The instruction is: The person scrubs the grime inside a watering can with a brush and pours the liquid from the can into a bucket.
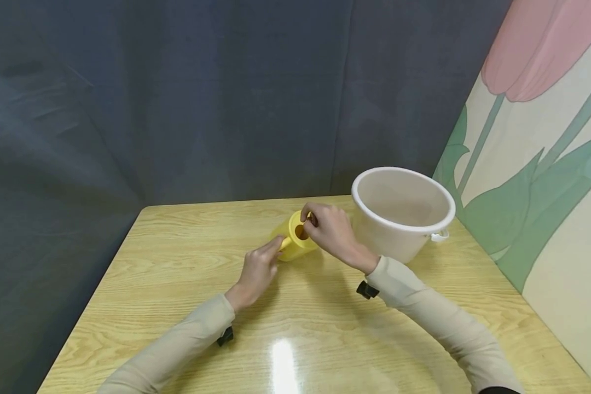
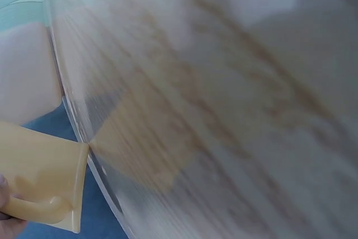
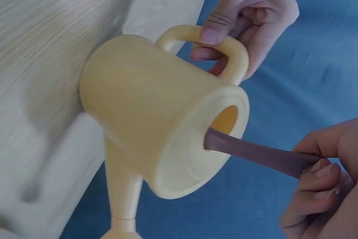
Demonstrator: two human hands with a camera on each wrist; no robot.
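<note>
A yellow watering can [image 1: 291, 254] is near the middle of the table's far part. My left hand [image 1: 256, 271] grips its handle, thumb on top, as the right wrist view shows. The spout [image 3: 123, 194] points away from the handle side. My right hand [image 1: 332, 230] is over the can's top and pinches one end of a dark purplish, flat stick-like thing [image 3: 260, 156]. The stick's other end lies at the edge of the can's round top opening [image 3: 225, 121]; whether it touches the rim I cannot tell. The can's inside is mostly hidden.
A white bucket [image 1: 404, 225] with a white handle fitting stands right of the can, close behind my right hand. The wooden table [image 1: 177, 262] ends at a dark blue curtain [image 1: 236, 109]. A wall with painted tulips [image 1: 537, 191] borders the right side.
</note>
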